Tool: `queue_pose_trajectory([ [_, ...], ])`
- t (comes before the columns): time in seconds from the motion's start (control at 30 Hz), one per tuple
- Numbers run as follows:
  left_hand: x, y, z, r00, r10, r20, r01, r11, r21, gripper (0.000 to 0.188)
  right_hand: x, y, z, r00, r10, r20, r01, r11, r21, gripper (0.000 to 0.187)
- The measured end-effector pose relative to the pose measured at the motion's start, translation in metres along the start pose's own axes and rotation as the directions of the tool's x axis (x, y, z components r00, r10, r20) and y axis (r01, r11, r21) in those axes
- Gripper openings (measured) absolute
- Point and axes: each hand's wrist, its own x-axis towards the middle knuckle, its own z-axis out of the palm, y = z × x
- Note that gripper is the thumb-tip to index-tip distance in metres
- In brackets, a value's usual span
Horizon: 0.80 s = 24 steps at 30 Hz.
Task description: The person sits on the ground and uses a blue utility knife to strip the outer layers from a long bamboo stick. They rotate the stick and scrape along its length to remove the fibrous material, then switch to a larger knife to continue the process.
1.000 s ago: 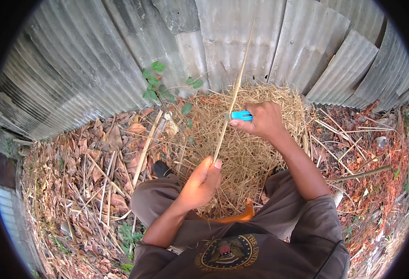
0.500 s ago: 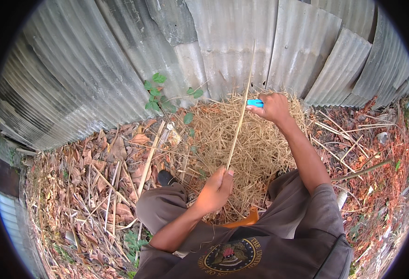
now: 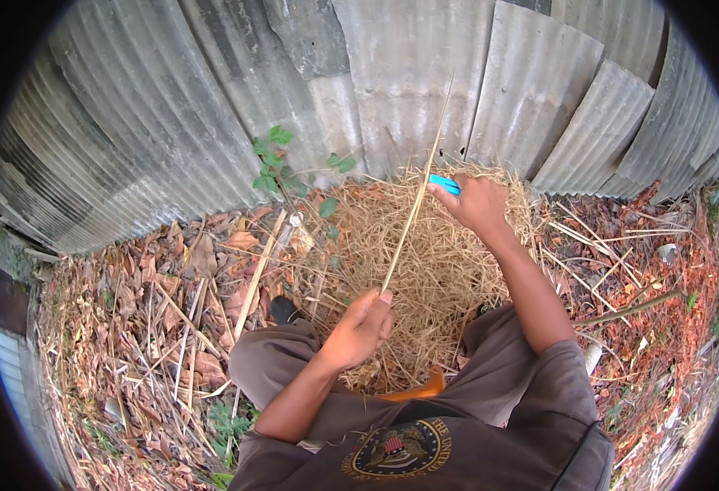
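left hand: closed around the lower end of a long thin straw stalk, thumb and fingers pinched on it, just in front of the straw pile's near edge
right hand: curled shut on a small bright blue tool, only its blue end sticks out past the fingers; hand sits over the far side of the straw pile, touching the stalk partway up
straw stalk: pale, straight, tilted; runs from the left hand up across the straw pile and past the right hand, its tip ends against the metal wall
blue tool: pressed against the stalk where the right hand meets it; kind of tool cannot be told, mostly hidden in the hand
straw pile: loose heap of dry yellow straw on the ground, between the person's knees and the wall
wall: grey corrugated metal sheets, upright, directly behind the straw pile
green plant: small leafy weed at the wall's foot, left of the straw pile
dry leaves: brown litter with sticks and split cane strips, left of the straw pile; redder litter to the right of it
person: squatting, grey-brown trousers, dark shirt with a round emblem, knees either side of the straw pile's near edge
orange thing: a bit showing between the legs, below the straw pile, cannot tell what
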Motion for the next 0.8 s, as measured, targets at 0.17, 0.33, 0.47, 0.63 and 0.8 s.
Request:
queue_pose_trajectory([
  [0.17, -0.009, -0.007, 0.002, 0.994, 0.088, 0.069, -0.100, 0.974, 0.204, 0.029, 0.022, 0.062, -0.005, 0.981, 0.100, -0.164, -0.119, 0.987, -0.110, 0.076],
  [0.33, -0.030, -0.020, -0.004, 0.973, 0.070, 0.222, -0.162, 0.887, 0.432, 0.024, 0.019, 0.155, -0.006, 0.857, 0.500, -0.123, -0.515, 0.838, -0.182, 0.082],
  [0.47, -0.067, -0.025, -0.032, 0.957, -0.048, 0.285, -0.135, 0.798, 0.587, 0.021, -0.010, 0.209, -0.009, 0.724, 0.679, -0.120, -0.687, 0.693, -0.218, 0.087],
  [0.63, -0.150, -0.028, -0.079, 0.933, -0.228, 0.277, 0.047, 0.844, 0.534, 0.022, -0.067, 0.276, -0.012, 0.491, 0.871, -0.014, -0.847, 0.474, -0.242, 0.091],
  [0.8, -0.164, -0.037, -0.092, 0.929, -0.348, -0.128, 0.348, 0.937, -0.027, 0.033, -0.068, 0.298, 0.017, 0.616, 0.721, 0.317, -0.639, 0.693, -0.334, 0.098],
])
